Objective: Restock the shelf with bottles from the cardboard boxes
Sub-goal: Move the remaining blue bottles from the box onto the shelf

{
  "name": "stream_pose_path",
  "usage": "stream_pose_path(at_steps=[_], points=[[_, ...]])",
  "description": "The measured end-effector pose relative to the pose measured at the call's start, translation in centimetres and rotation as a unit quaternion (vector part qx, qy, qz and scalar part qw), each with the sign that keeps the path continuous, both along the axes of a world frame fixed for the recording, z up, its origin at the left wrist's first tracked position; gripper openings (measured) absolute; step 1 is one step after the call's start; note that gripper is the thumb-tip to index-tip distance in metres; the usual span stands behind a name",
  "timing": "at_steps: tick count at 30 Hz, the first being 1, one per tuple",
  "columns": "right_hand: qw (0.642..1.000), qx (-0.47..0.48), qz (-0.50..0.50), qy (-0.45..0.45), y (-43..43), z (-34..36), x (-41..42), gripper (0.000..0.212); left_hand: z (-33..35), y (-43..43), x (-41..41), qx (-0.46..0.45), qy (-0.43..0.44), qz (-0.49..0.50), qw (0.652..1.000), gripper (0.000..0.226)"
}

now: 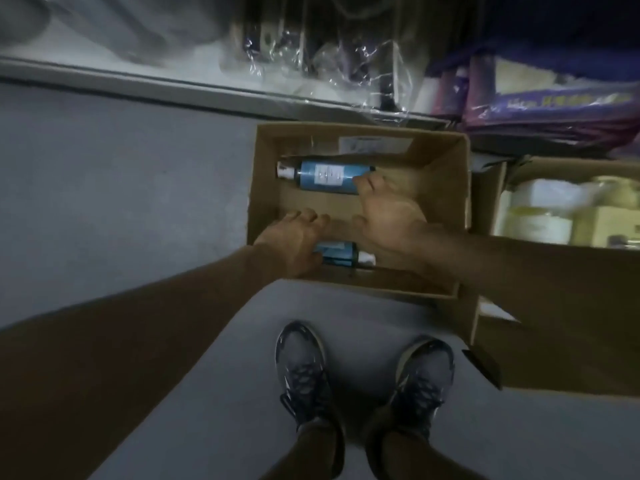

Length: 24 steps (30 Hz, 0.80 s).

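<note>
left hand (pixel 294 239) half covering near bottle (pixel 337 253), right hand (pixel 388 220) touching far bottle (pixel 325 177)

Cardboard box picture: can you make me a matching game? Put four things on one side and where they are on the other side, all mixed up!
Things
1. far bottle
2. near bottle
3. right hand
4. shoes

Places
A. on the grey floor, outside the box
B. partly covered by the left hand
C. lying along the box's far wall
D. fingertips at the far bottle's end

Pairs: 1-C, 2-B, 3-D, 4-A
</note>
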State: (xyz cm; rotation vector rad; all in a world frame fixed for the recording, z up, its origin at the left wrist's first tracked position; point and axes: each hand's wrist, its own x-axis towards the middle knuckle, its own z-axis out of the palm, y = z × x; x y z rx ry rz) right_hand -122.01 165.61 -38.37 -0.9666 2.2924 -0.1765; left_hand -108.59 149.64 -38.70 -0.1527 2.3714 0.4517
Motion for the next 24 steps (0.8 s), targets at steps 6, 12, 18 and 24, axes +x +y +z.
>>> stream_pose_path(at_steps=[6, 12, 18, 24], points=[[0.997, 0.009, 0.072, 0.014, -4.5, -6.6, -2.4, 0.073, -6.6, -1.5, -0.7, 0.069, -0.101, 0.015, 0.992, 0.069], [0.985, 0.052, 0.13, 0.102, -6.6, -9.3, -3.1, 0.076, -9.2, -1.7, -0.3, 0.102, -0.116, -0.001, 0.988, 0.069], [0.975, 0.069, 0.154, 0.145, -2.3, -8.7, -1.9, 0.074, -10.5, -1.2, 0.0, 0.08, -0.098, -0.017, 0.992, 0.072], [0.991, 0.07, 0.091, 0.068, -0.6, -8.8, -1.9, 0.061, -10.2, -1.4, 0.2, 0.042, -0.064, -0.054, 0.996, 0.071]])
